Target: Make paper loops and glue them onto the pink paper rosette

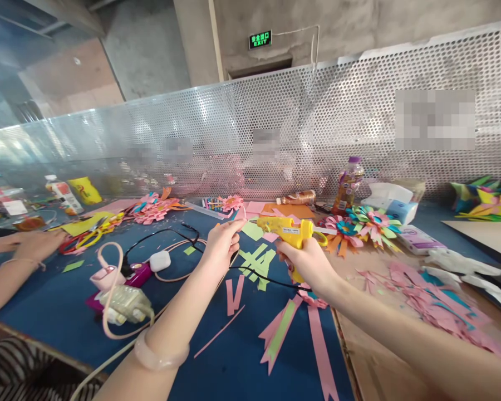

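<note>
My right hand (307, 259) is wrapped round the grip of a yellow hot glue gun (286, 228), held above the blue table with its nozzle pointing left. A glue stick sticks out of its back end. Close to the nozzle tip, my left hand (223, 242) is closed in a pinch. What it holds is too small to make out; a thin pale bit shows above the fingertips. Beneath the hands lie green paper strips (259, 262) and pink paper strips (234, 295). A pink paper flower with ribbon tails (317, 334) lies partly hidden below my right forearm.
A power strip with plugs (125, 295) and looping cables lies at left, with a white charger case (160, 260) beside it. Another person's hand (33, 245) rests near scissors (87, 239). Paper flowers (373, 225), a bottle (348, 186) and tissues (390, 200) stand before the perforated metal screen (217, 122).
</note>
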Tool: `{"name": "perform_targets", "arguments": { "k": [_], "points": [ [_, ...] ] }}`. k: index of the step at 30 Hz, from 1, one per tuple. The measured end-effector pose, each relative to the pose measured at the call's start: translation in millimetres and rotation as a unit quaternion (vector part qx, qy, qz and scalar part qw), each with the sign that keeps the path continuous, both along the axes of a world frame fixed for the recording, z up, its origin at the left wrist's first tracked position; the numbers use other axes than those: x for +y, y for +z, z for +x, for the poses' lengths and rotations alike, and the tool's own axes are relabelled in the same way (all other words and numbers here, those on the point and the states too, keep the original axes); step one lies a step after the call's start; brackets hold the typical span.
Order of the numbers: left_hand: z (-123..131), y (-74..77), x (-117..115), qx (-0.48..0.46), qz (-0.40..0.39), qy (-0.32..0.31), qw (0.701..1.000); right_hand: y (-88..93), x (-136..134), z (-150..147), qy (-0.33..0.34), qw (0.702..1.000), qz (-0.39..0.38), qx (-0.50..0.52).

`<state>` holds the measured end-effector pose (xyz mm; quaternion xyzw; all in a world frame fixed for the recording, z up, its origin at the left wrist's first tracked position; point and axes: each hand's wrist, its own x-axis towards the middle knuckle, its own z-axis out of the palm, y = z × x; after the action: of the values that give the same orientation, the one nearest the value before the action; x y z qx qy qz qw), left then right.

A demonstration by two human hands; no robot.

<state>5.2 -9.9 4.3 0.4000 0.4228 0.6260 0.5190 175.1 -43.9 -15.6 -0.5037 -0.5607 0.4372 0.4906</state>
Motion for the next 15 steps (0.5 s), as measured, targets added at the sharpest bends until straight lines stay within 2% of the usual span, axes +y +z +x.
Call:
{"name": "perform_targets", "arguments": {
  "k": [5,10,13,15],
  "points": [
    [0,1.2,0,-0.016,-0.003,0.002,1.0,4.3,-4,-2,0.009,1.0,-0.001,-0.011],
    [0,1.5,0,-0.037,-0.001,-0.002,0.999,-0.4,-3,0,-0.02,1.0,0.001,0.007],
    [-3,5.1,0,-0.057,0.012,0.003,0.998,1.3,8,4,-0.025,0.999,-0.005,0.032],
    [-6,10.4,0,-0.078,0.03,0.016,0.996,8.5,26,2,-0.026,0.998,-0.013,0.055]
  ]
}}
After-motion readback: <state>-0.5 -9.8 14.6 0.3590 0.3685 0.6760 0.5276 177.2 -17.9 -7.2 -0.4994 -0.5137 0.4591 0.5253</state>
